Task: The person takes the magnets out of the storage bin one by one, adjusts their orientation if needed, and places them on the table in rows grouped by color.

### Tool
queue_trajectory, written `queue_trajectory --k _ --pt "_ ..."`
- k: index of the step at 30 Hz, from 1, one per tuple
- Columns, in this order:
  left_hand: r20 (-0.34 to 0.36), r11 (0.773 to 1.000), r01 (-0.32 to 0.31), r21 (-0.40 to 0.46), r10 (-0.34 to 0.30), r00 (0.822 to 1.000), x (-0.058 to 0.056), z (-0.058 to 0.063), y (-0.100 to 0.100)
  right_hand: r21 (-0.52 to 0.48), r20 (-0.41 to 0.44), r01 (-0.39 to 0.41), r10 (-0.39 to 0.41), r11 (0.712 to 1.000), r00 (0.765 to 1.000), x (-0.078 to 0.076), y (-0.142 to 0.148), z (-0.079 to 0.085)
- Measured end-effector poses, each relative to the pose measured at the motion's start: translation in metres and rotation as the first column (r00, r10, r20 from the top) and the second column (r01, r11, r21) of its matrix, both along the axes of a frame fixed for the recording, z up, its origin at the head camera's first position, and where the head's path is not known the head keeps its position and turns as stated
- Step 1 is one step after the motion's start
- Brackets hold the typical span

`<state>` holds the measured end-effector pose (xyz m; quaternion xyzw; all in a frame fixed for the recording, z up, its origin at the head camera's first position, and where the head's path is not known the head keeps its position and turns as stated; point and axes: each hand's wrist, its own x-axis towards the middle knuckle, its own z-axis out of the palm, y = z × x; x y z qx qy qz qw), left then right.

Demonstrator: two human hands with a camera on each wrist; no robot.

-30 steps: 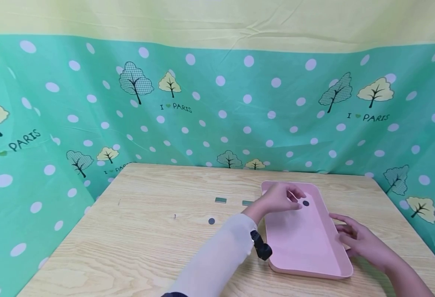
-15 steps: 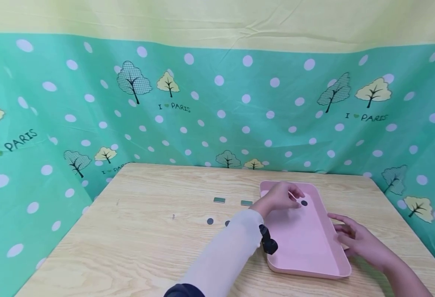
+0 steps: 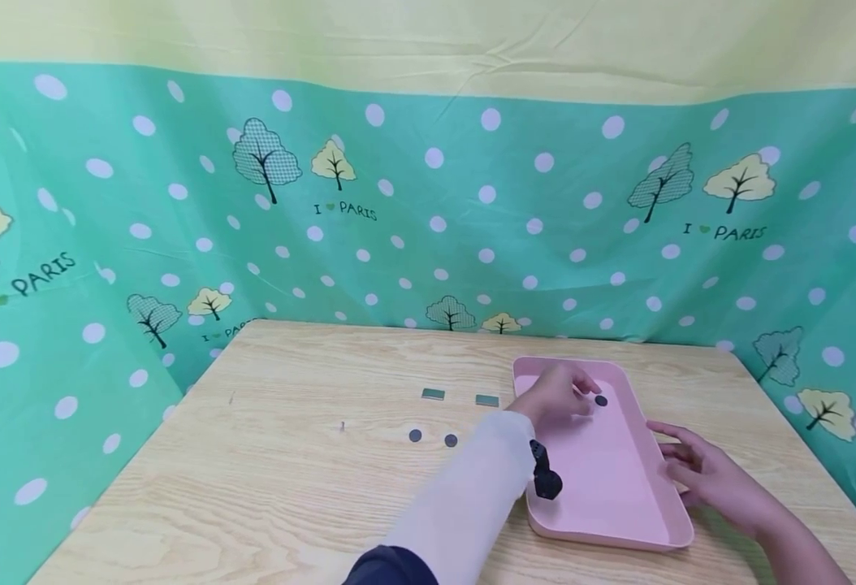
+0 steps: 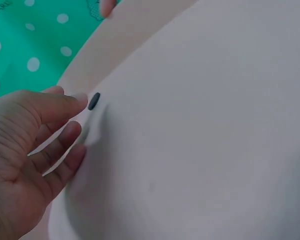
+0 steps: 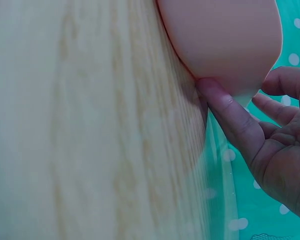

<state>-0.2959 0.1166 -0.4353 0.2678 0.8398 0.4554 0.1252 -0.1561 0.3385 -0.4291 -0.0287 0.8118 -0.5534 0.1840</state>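
Inside the pink tray [image 3: 596, 487] a small black disc [image 3: 601, 400] lies near the far right. My left hand [image 3: 561, 390] is over the tray, fingers loosely bent, with fingertips right beside the disc. In the left wrist view, the black disc [image 4: 94, 101] sits just past the tips of thumb and forefinger; whether they touch is unclear. Against the tray's right outer side rests my right hand [image 3: 706, 467]. The right wrist view has its thumb [image 5: 222, 97] on the tray's lower edge and another finger near the rim.
On the wooden table [image 3: 267, 455], left of the tray, lie two dark discs, one left [image 3: 415, 435] and one right [image 3: 451, 440]. Behind them are two small greenish rectangular pieces, a left piece [image 3: 433, 394] and a right piece [image 3: 487, 400]. A polka-dot curtain [image 3: 399, 203] hangs behind.
My left hand and forearm have shifted slightly right, bringing the fingertips closer to the disc in the tray. A second disc on the table has come out from behind the sleeve. The right hand stays put.
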Motion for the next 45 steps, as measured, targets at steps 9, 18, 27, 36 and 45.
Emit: queue_trajectory --k 9,18,27,36,45 --pt "-0.116 0.989 -0.012 -0.146 -0.005 0.993 0.000 -0.006 0.011 -0.033 -0.021 -0.039 0.038 0.999 0.999 -0.001 0.004 -0.002" --pt "-0.183 0.926 -0.016 -0.377 -0.058 0.981 0.009 -0.006 0.014 -0.038 -0.021 -0.039 0.039 0.998 0.999 -0.001 0.004 -0.002" --pt "-0.226 0.845 -0.032 -0.535 -0.107 0.968 0.010 -0.005 0.017 -0.031 -0.031 -0.045 0.044 0.999 0.999 -0.001 0.004 -0.002" --pt "-0.239 0.892 -0.037 -0.451 -0.081 0.968 0.010 -0.009 0.017 -0.055 -0.041 -0.060 0.058 0.997 0.997 -0.001 0.006 -0.005" --pt "-0.184 0.933 0.033 -0.358 -0.106 0.977 0.012 -0.004 0.013 -0.045 -0.040 -0.053 0.051 0.998 0.998 0.000 0.006 -0.005"
